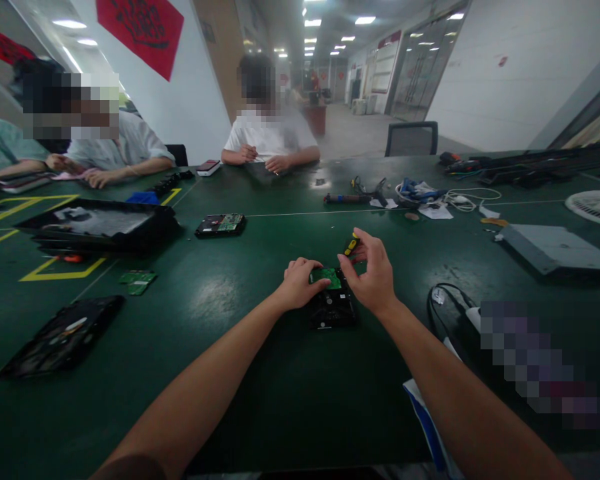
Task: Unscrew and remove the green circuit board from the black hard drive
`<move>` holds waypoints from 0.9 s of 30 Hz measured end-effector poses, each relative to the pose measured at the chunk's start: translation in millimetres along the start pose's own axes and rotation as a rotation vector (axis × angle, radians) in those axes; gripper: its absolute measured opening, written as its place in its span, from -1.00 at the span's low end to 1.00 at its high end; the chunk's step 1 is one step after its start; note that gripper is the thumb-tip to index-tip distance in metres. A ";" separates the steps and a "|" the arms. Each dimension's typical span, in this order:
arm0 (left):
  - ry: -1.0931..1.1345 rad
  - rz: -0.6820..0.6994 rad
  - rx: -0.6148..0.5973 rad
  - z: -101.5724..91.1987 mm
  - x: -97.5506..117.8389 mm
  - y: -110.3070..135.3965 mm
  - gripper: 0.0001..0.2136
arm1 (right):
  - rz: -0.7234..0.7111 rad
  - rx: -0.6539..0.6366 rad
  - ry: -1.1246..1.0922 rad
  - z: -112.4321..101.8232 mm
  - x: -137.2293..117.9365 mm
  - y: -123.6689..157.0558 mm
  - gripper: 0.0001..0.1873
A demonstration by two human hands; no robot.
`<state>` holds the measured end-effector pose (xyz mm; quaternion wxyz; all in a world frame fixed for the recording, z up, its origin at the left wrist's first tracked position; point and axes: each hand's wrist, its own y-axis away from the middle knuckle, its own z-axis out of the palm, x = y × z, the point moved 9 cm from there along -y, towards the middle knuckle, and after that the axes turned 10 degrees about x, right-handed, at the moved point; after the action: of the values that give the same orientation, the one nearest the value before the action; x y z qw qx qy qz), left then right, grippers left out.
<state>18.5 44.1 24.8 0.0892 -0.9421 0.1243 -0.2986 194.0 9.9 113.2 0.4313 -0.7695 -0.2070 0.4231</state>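
Note:
A black hard drive [334, 312] lies on the green table in front of me, its green circuit board [332, 276] facing up at the far end. My left hand [301, 284] grips the drive's left side, with the thumb over the board. Between the thumb and fingers of my right hand [373, 272] is a yellow and black screwdriver [351, 244], held above the drive's far right corner. The screwdriver's tip is too small or hidden to make out.
Another hard drive [221, 225] lies farther left, near a black tray [100, 227]. Loose green boards [138, 281] and a black casing [63, 337] are at left. To the right are a grey metal box [555, 248] and a black cable [433, 313]. Two people [273, 137] sit opposite.

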 end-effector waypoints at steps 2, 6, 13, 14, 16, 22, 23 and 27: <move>0.001 0.001 0.001 -0.7 0.7 0.4 -0.53 | -0.002 -0.024 -0.018 2.2 -0.3 0.8 -0.33; 0.003 0.002 0.005 -1.2 1.4 0.8 -0.53 | 0.009 -0.007 -0.001 1.0 2.1 1.0 -0.31; -0.001 0.008 0.011 -0.7 1.3 0.7 -0.54 | -0.020 -0.033 0.008 2.1 -1.9 -0.1 -0.33; -0.004 0.008 0.015 -0.9 1.2 0.7 -0.55 | -0.016 -0.036 0.004 2.7 -1.5 0.2 -0.32; -0.006 0.006 0.015 -1.0 1.2 0.8 -0.55 | -0.006 -0.017 0.015 1.7 0.5 0.4 -0.32; 0.006 0.001 0.006 -2.4 2.3 1.3 -0.53 | -0.015 -0.004 0.037 0.4 0.4 0.8 -0.28; 0.006 0.001 0.006 -2.8 2.7 1.3 -0.53 | -0.019 -0.015 0.028 1.2 -0.6 0.9 -0.28; 0.004 -0.001 0.007 -2.9 3.0 1.3 -0.54 | -0.013 -0.017 0.011 1.1 -1.5 0.6 -0.29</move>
<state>19.0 41.8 28.5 0.0922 -0.9411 0.1230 -0.3010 192.2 9.0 113.1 0.4285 -0.7740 -0.2134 0.4144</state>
